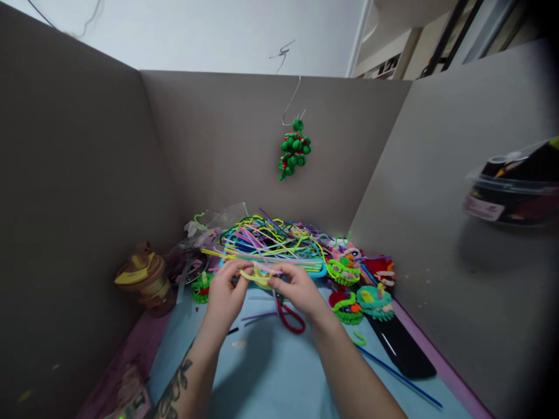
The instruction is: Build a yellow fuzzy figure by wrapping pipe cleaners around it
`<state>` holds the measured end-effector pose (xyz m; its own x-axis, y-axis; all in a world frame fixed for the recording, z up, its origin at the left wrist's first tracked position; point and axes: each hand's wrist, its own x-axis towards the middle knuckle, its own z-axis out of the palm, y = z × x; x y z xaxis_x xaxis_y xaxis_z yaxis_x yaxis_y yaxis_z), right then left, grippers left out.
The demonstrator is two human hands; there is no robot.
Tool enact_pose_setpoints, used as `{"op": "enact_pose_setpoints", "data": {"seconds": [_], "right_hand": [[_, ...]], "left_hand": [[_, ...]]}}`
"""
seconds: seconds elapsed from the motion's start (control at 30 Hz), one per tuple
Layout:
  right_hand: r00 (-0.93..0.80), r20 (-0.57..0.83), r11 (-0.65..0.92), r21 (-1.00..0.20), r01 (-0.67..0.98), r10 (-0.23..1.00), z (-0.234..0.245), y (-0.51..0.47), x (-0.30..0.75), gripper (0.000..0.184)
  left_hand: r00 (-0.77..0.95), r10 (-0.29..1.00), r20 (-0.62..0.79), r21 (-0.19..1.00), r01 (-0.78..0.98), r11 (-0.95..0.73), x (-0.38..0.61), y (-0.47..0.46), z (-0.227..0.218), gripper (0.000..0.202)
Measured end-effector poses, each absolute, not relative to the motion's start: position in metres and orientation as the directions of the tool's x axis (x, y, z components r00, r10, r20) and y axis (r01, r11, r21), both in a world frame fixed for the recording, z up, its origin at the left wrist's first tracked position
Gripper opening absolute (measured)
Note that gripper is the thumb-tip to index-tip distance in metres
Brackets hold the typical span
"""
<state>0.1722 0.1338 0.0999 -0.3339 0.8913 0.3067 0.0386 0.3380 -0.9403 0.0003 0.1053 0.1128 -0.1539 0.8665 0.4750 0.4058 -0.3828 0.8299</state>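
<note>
Logged by me, remotely, through the head camera. Item: one pale-yellow fuzzy piece (261, 279), raised above the tabletop (271, 381), before a blue tray (324, 270) heaped with fuzzy stems (275, 247). Left hand (227, 286): grip pinched on the piece's left end. Right hand (299, 289): grip pinched on its right end. Beneath: red-handled scissors (282, 315). Hung behind: one green-and-red ornament (295, 152).

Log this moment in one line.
left hand: holding yellow piece; right hand: holding same piece; nearby: red-handled scissors; beyond: blue tray
</note>
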Motion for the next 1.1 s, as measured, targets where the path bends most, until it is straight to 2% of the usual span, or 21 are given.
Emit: {"op": "enact_pose_setpoints", "data": {"seconds": [0.1,0.23,0.3,0.43,0.57,0.7,0.87,1.1], "right_hand": [[-0.336,0.322,0.366,-0.928,0.075,0.885,0.103,0.133,0.172,0.009],[-0.336,0.344,0.399,-0.910,0.109,0.877,0.106,0.131,0.171,0.006],[-0.327,0.356,0.414,-0.902,0.126,0.875,0.106,0.131,0.170,0.005],[-0.293,0.360,0.400,-0.912,0.088,0.886,0.103,0.132,0.171,0.008],[-0.310,0.342,0.353,-0.935,-0.023,0.887,0.098,0.133,0.170,0.018],[-0.364,0.304,0.270,-0.952,-0.144,0.880,0.096,0.134,0.168,0.031],[-0.411,0.261,0.182,-0.958,-0.222,0.874,0.097,0.133,0.166,0.027],[-0.426,0.310,0.249,-0.949,-0.194,0.850,0.101,0.132,0.167,0.019]], "left_hand": [[-0.119,0.824,0.553,0.745,0.514,-0.426,-0.006,0.107,0.110,0.017],[-0.166,0.864,0.475,0.798,0.496,-0.343,-0.011,0.108,0.107,0.019],[-0.194,0.905,0.379,0.876,0.390,-0.283,-0.010,0.108,0.110,0.016],[-0.187,0.961,0.203,0.979,0.020,-0.203,-0.006,0.108,0.115,0.023],[-0.124,0.990,0.060,0.968,-0.233,-0.088,-0.004,0.111,0.114,0.030],[-0.017,1.000,0.015,0.928,-0.373,-0.020,-0.004,0.113,0.110,0.028],[-0.006,0.998,0.065,0.955,-0.288,-0.064,-0.001,0.111,0.111,0.028],[-0.003,0.986,0.166,0.976,-0.143,-0.165,-0.003,0.111,0.109,0.030]]}}
